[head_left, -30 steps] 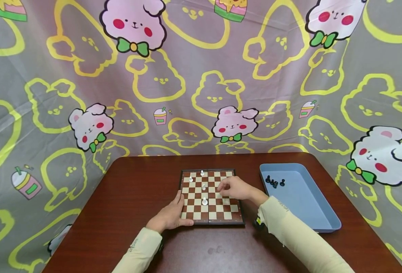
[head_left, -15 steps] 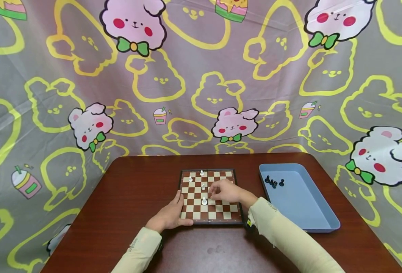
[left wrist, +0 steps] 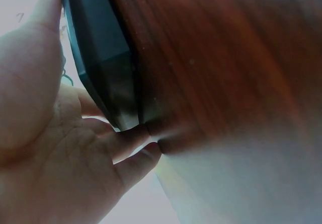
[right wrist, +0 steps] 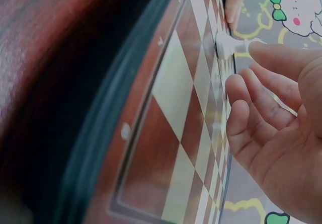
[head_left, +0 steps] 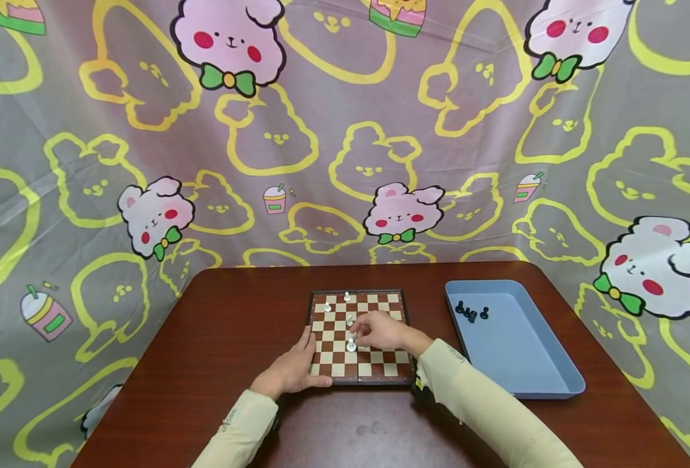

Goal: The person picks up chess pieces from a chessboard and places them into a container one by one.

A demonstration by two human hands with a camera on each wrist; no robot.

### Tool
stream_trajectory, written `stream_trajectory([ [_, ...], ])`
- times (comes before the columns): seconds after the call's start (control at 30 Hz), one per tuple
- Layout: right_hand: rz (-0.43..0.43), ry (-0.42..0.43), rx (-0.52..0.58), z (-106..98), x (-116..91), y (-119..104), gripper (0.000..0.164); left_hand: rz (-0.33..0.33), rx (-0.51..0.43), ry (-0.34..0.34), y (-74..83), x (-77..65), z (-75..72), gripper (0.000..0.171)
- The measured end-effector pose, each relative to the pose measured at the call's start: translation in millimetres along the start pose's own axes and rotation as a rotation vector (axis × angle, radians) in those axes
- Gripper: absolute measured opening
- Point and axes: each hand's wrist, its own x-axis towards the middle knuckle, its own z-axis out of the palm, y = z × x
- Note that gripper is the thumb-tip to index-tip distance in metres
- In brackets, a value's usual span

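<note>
A folding chessboard (head_left: pixel 333 364) with brown and cream squares lies on the table. My left hand (head_left: pixel 292 369) rests at its left edge near the front corner, fingers along the side and thumb on the front border. In the left wrist view the fingers (left wrist: pixel 128 141) reach past the dark board corner. My right hand (head_left: pixel 382 330) is over the middle of the board, fingers loosely bent. Its fingertips are right beside a white pawn (head_left: pixel 351 346) and another white chess piece (head_left: pixel 349 320). The right wrist view shows the thumb overlapping the top of a white piece (right wrist: pixel 226 44).
Two more white chess pieces, one at the back edge (head_left: pixel 347 296) and one further left (head_left: pixel 327 307), stand on the board. A blue tray (head_left: pixel 532 351) to the right holds several black chess pieces (head_left: pixel 484 313). A patterned cloth (head_left: pixel 333 149) hangs behind the table (head_left: pixel 233 305).
My right hand has moved left across the board, from its right half to the white pieces near the middle. The left hand has stayed at the corner.
</note>
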Motion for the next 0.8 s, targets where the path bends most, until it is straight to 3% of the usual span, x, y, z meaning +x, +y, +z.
stream_trajectory([
  [0.53,-0.050,-0.018,-0.040,9.4,6.1,-0.5,0.006,0.017,0.008,0.006,-3.5,0.4,0.9,0.115],
  [0.8,-0.055,-0.025,-0.070,11.0,5.7,-3.0,0.006,0.025,-0.001,0.012,-4.2,-1.0,1.2,0.115],
])
